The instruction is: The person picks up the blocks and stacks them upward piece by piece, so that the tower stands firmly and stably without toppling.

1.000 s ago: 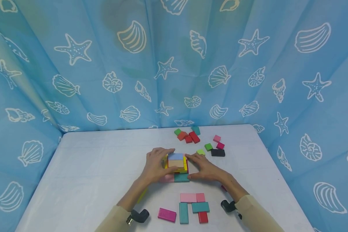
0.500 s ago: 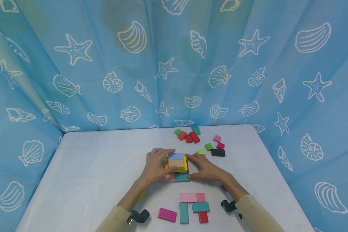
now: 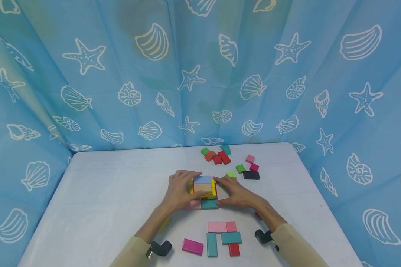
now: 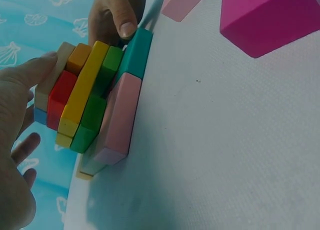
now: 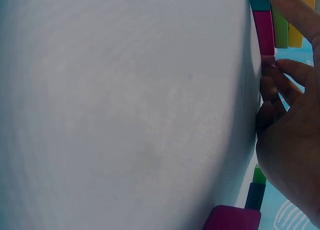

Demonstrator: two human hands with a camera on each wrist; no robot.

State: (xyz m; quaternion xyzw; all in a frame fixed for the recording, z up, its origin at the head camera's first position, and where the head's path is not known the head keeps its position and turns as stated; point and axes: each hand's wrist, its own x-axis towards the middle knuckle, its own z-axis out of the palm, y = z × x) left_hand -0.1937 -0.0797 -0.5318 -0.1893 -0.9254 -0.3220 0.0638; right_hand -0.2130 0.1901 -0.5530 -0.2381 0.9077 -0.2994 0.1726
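A layered stack of toy blocks stands mid-table in the head view. On its top lie a tan block [image 3: 203, 188] and a blue block [image 3: 202, 180]. My left hand [image 3: 178, 191] spans these two, thumb at the tan block's near edge, fingers reaching round to the blue side. Lower layers show a red block [image 4: 61, 99], a yellow block [image 4: 82, 92] and green blocks [image 4: 90, 120]. My right hand [image 3: 235, 194] holds the base from the right, thumb against the teal block [image 3: 209, 204], fingers at the far end past a magenta block [image 5: 264, 32]. A pink block [image 4: 119, 120] adjoins the teal one.
Nearer me lie a magenta block [image 3: 192, 247] and a flat group with a pink block [image 3: 217, 227], teal block [image 3: 212, 244] and red block [image 3: 234, 249]. Behind are a black block [image 3: 251, 175] and several small ones. A yellow block [image 3: 165, 224] lies beside my left forearm.
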